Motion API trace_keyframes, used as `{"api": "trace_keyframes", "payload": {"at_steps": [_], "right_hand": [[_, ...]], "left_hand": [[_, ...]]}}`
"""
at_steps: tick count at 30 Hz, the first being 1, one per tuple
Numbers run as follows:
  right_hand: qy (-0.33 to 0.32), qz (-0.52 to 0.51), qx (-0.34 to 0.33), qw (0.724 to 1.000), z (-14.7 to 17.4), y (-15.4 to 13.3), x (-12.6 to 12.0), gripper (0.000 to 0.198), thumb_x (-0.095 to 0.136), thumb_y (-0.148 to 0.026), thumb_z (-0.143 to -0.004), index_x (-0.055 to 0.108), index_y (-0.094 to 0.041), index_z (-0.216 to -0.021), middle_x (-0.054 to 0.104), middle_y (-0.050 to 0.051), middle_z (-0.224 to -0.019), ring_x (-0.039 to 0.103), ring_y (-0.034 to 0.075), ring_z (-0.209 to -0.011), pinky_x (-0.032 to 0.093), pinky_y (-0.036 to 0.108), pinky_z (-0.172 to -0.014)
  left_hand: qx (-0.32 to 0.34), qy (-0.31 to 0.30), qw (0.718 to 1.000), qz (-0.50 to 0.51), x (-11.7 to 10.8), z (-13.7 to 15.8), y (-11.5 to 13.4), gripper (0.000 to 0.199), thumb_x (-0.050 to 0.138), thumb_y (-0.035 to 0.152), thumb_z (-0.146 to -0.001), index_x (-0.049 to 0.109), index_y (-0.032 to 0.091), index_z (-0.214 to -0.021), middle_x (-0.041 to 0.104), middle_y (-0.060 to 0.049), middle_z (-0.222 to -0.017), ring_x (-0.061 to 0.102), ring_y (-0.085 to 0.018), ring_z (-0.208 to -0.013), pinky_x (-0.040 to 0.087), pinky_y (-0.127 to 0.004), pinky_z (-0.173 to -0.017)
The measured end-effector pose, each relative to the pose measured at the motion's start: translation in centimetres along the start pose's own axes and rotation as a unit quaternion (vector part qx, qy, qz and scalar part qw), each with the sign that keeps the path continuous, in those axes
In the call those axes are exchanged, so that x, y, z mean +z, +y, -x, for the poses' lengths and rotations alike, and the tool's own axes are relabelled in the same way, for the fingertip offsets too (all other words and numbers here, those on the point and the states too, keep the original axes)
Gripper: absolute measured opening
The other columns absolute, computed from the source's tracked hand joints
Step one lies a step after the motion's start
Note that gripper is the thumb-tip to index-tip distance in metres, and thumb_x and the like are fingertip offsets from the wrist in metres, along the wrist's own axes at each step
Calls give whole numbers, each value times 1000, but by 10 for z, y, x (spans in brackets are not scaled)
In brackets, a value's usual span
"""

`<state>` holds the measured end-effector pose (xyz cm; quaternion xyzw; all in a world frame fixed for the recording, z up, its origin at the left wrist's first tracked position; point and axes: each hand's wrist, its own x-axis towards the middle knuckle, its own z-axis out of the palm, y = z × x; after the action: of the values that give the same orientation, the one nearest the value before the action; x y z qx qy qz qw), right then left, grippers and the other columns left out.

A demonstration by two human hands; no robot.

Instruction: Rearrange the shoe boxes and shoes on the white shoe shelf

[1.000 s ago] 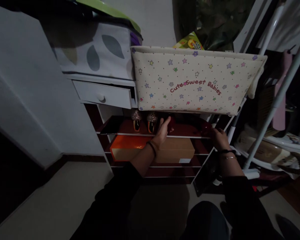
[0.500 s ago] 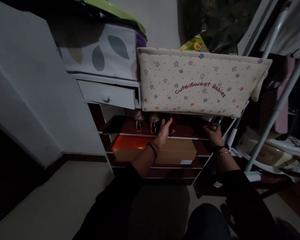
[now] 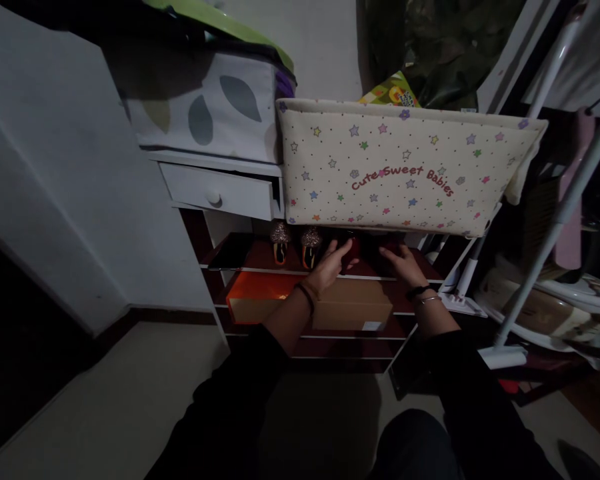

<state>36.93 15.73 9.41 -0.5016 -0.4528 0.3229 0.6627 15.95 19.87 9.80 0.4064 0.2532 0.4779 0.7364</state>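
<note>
On the upper dark red shelf (image 3: 260, 257), my left hand (image 3: 329, 268) is closed around a shiny dark red object (image 3: 351, 251). Its shape is too dark to make out, and the patterned bin shades it. To the right, my right hand (image 3: 404, 264) reaches over the same shelf with thumb and fingers apart. Deep shadow lies around its fingertips, and I see nothing held there. Left of my left hand stand two matching items with glittery tops and orange-and-black lower parts, one (image 3: 280, 243) beside the other (image 3: 310, 247).
A cream fabric bin (image 3: 405, 167) overhangs the shelf. An open drawer (image 3: 217, 190) is at left, above a flat black item (image 3: 231, 251). Below sit an orange box (image 3: 255, 293) and a cardboard box (image 3: 353, 303). Pale poles (image 3: 563, 207) stand at right.
My right hand has moved left from the shelf's right end, and its fingers have spread. More of the dark red object shows at my left hand, which has hardly moved.
</note>
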Motion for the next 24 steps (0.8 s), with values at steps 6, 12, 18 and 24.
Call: {"api": "trace_keyframes", "payload": {"at_steps": [6, 12, 18, 24], "right_hand": [[-2, -34, -17, 999, 4, -6, 23, 75, 98, -50, -56, 66, -25, -118, 76, 3, -110, 73, 23, -93, 63, 38, -80], [-2, -49, -28, 998, 12, -1, 46, 75, 97, -54, -58, 64, -26, -119, 77, 2, -102, 73, 23, -88, 65, 40, -80], [-12, -54, -53, 997, 17, 8, 61, 73, 95, -54, -62, 64, -27, -122, 78, 3, -115, 73, 24, -103, 63, 41, -94], [-32, -110, 45, 992, 19, 11, 49, 73, 82, -77, -70, 62, -35, -126, 75, 1, -127, 73, 27, -109, 63, 42, -86]], "left_hand": [[46, 5, 999, 23, 1, 5, 1, 57, 86, 41, -88, 58, 30, -137, 77, -3, -124, 73, -13, -80, 47, -23, -63], [57, 49, 996, 58, 2, 9, 4, 68, 84, 32, -90, 53, 31, -150, 76, -5, -132, 75, -19, -103, 57, -27, -80], [73, 55, 994, 57, 1, 6, -2, 67, 80, 27, -94, 51, 30, -154, 71, -6, -144, 75, -17, -106, 58, -24, -81], [49, 66, 994, 67, -7, -3, -7, 95, 89, 30, -84, 38, 30, -164, 70, -9, -146, 75, -19, -110, 58, -24, -79]]}}
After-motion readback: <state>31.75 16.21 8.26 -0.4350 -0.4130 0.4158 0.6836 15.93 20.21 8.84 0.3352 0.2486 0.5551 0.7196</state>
